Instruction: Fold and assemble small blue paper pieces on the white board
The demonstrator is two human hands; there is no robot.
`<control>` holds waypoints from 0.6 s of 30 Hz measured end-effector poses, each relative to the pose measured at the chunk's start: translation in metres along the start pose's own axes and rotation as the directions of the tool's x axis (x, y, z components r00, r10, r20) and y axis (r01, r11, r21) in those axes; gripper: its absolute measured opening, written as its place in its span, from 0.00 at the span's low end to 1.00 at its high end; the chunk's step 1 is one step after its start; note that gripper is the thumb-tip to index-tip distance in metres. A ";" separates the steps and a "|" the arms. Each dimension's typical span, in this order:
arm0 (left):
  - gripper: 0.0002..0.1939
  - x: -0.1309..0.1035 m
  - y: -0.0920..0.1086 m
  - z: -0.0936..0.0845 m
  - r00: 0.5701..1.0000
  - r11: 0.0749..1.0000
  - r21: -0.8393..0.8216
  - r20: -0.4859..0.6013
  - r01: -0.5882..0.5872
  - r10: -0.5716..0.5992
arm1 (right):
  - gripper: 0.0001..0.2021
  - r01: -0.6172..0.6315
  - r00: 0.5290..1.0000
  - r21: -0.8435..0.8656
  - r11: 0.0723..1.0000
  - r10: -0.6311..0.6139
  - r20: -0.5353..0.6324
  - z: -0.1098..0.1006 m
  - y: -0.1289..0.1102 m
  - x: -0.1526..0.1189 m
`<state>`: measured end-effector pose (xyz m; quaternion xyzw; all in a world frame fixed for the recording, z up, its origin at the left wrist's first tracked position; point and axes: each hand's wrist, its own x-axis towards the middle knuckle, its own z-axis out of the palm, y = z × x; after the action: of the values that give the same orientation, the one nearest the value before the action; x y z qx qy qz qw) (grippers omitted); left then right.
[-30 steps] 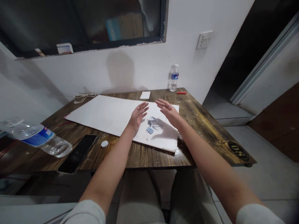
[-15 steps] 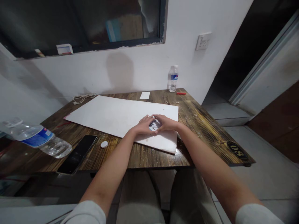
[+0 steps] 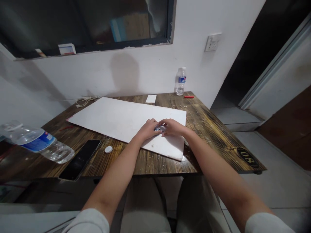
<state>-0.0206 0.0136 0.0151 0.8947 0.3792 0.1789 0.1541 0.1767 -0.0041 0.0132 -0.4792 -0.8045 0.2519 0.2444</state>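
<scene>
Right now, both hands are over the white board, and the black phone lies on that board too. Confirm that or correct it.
One part is wrong: the head view shows the black phone lying on the wooden table, not on the white board. The left hand and right hand are both over the board.

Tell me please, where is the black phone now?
In the head view, the black phone lies at the left, near the front edge of the wooden table, between the large bottle and the white cap.
</scene>
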 end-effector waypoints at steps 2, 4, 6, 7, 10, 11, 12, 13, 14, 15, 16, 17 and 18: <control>0.11 0.000 0.002 0.001 1.000 1.000 -0.015 -0.006 -0.017 0.017 | 0.29 -0.036 0.999 -0.025 0.999 0.036 -0.017 0.001 -0.003 0.000; 0.08 0.001 0.004 0.002 1.000 0.999 -0.030 -0.013 -0.021 0.021 | 0.29 -0.059 0.998 -0.055 0.997 0.057 -0.029 0.002 -0.005 -0.001; 0.05 0.002 0.006 0.002 1.000 1.000 -0.019 -0.011 -0.019 0.019 | 0.28 -0.067 0.997 -0.071 0.995 0.064 -0.039 0.003 -0.006 -0.001; 0.05 0.003 0.007 0.003 1.000 1.000 -0.002 -0.006 -0.017 0.017 | 0.27 -0.067 0.997 -0.074 0.995 0.064 -0.042 0.003 -0.007 -0.002; 0.06 0.004 0.011 0.004 1.000 0.999 0.044 0.000 0.000 0.000 | 0.25 -0.076 0.996 -0.067 0.995 0.073 -0.053 0.004 -0.007 -0.002; 0.06 0.004 0.012 0.004 1.000 0.999 0.045 -0.005 0.010 -0.010 | 0.24 -0.076 0.996 -0.060 0.995 0.072 -0.057 0.004 -0.006 -0.002; 0.06 0.005 0.012 0.004 1.000 0.999 0.038 -0.013 0.020 -0.020 | 0.23 -0.072 0.996 -0.050 0.996 0.069 -0.063 0.005 -0.005 -0.002; 0.06 0.005 0.012 0.005 0.999 0.999 0.024 -0.027 0.033 -0.032 | 0.22 -0.066 0.995 -0.039 0.997 0.063 -0.073 0.006 -0.005 -0.001; 0.06 0.005 0.012 0.005 0.998 0.999 0.005 -0.046 0.044 -0.044 | 0.21 -0.058 0.995 -0.027 0.998 0.055 -0.088 0.006 -0.004 -0.001; 0.07 0.006 0.011 0.006 0.996 0.998 -0.019 -0.068 0.057 -0.058 | 0.19 -0.051 0.993 -0.016 0.999 0.049 -0.111 0.007 -0.003 0.000; 0.07 0.006 0.010 0.006 0.993 0.997 -0.047 -0.091 0.068 -0.072 | 0.18 -0.046 0.989 -0.005 0.999 0.045 -0.139 0.007 -0.002 0.000; 0.07 0.007 0.009 0.007 0.989 0.994 -0.078 -0.116 0.079 -0.088 | 0.16 -0.043 0.984 0.008 0.999 0.043 -0.171 0.007 -0.002 0.001; 0.07 0.007 0.008 0.007 0.985 0.990 -0.113 -0.140 0.089 -0.105 | 0.14 -0.037 0.978 0.024 0.999 0.041 -0.205 0.007 -0.001 0.002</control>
<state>-0.0079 0.0125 0.0137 0.8502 0.4224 0.2562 0.1820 0.1706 -0.0044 0.0088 -0.5159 -0.7628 0.2138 0.3261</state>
